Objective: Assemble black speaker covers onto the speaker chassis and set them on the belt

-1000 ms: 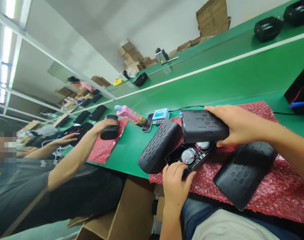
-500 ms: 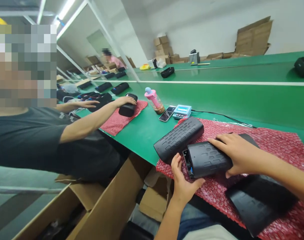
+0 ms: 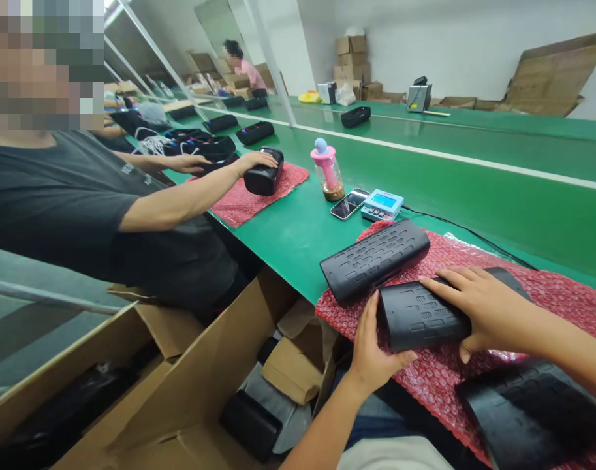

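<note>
Left hand (image 3: 375, 360), right hand (image 3: 491, 305) on casing (image 3: 415, 320), second casing (image 3: 376, 261) behind, phone (image 3: 350, 203) beyond

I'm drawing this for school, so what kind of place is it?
It's probably a factory workshop, though I can't be certain. There's a long green workbench, several similar black casings lying on it, and cardboard boxes stacked near the wall.

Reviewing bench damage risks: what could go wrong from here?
1. Pinch: the left grip sits at the end of the black casing under the right grip, so it might get nipped if that casing shifts.
2. Scuffing: the rear casing lies close by and could be knocked.
3. Drop: the front-right casing lies near the bubble wrap's front edge and might slide if bumped.
</note>
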A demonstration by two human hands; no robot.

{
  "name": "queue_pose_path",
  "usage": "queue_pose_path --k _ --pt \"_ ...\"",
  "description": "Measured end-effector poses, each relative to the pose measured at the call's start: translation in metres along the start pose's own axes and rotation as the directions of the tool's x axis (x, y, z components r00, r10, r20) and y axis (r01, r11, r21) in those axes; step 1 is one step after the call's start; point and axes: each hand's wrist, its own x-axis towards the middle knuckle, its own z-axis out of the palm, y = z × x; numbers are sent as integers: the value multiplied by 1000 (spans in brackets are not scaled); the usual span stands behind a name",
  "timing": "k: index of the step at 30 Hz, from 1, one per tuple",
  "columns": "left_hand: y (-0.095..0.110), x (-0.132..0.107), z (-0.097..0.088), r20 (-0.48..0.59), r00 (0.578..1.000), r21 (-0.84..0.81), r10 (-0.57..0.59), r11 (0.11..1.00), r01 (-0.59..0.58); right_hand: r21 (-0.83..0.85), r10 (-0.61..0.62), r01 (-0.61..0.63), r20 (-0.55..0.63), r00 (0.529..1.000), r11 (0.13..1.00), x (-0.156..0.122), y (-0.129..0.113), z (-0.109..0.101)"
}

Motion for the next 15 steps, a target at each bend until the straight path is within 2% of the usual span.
queue_pose_path --k 5,15 --pt "-1 0 -1 16 999 48 36 998 -37 2 -7 7 -38 999 1000 -4 4 6" --pt "-1 -4 1 30 998 -14 54 998 -54 68 -23 33 -151 988 997 -13 18 32"
